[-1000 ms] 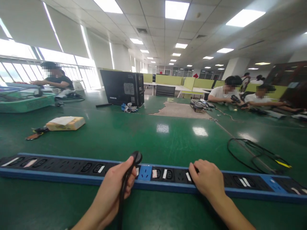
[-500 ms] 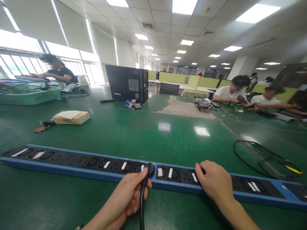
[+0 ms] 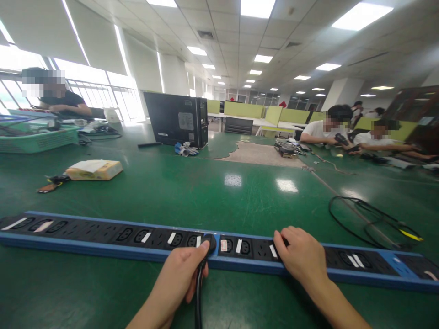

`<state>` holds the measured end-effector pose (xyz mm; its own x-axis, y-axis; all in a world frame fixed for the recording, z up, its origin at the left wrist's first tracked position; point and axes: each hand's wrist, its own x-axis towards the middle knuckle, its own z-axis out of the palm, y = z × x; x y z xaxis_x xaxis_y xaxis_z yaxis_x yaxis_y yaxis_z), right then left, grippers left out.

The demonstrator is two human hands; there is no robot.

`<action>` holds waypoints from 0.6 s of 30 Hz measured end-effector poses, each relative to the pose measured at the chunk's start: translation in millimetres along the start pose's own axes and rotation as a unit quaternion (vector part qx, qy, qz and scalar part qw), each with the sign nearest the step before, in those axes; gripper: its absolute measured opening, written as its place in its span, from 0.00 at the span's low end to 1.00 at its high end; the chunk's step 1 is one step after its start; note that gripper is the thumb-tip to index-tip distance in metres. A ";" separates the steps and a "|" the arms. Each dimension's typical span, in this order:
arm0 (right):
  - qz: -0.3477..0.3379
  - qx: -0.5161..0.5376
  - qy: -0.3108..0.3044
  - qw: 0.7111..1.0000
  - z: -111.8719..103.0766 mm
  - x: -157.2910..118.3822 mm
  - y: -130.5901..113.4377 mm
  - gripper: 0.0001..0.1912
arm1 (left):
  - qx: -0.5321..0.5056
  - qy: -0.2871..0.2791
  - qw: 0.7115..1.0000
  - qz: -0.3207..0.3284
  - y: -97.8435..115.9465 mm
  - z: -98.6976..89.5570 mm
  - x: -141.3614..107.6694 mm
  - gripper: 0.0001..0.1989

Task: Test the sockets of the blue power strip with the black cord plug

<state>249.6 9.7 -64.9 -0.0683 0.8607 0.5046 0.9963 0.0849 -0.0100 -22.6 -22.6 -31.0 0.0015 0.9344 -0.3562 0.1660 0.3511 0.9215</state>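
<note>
A long blue power strip [image 3: 113, 249] with black sockets and several white labels lies across the green table in front of me. My left hand [image 3: 187, 269] is closed round a black plug [image 3: 211, 242], thumb on top, just left of the strip's middle. The plug's head rests against the sockets; its prongs cannot be seen. From it a thick black power cable [image 3: 198, 301] runs down out of view. Further right, my right hand [image 3: 303, 253] is closed over the strip, fingers curled at its far side. The fingertips are partly hidden.
A loose black cable [image 3: 370, 219] with a yellow tag lies at right. Beyond the strip are a tissue pack [image 3: 99, 170], a green basket [image 3: 44, 139], a black computer case [image 3: 174, 119] and gloves [image 3: 186, 149]. Co-workers sit at the far left and right.
The view has shifted slightly, so the strip and both hands appear a little further left. My left hand still grips the plug; the right stays on the strip.
</note>
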 end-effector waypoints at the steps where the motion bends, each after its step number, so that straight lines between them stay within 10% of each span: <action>1: 0.001 0.000 0.000 1.000 -0.1 -0.1 0.0 0.19 | -0.004 0.002 1.000 -0.001 -0.1 0.2 1.3 0.31; 18: -0.004 -0.006 0.004 1.000 -0.4 0.7 -0.5 0.19 | 0.021 0.001 1.000 0.017 -10.8 8.7 7.6 0.32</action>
<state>249.0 10.1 -64.2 -0.0760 0.8556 0.5120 0.9963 0.0857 0.0047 -15.8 -19.8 -45.0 0.0049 0.9457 -0.3250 0.2080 0.3169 0.9254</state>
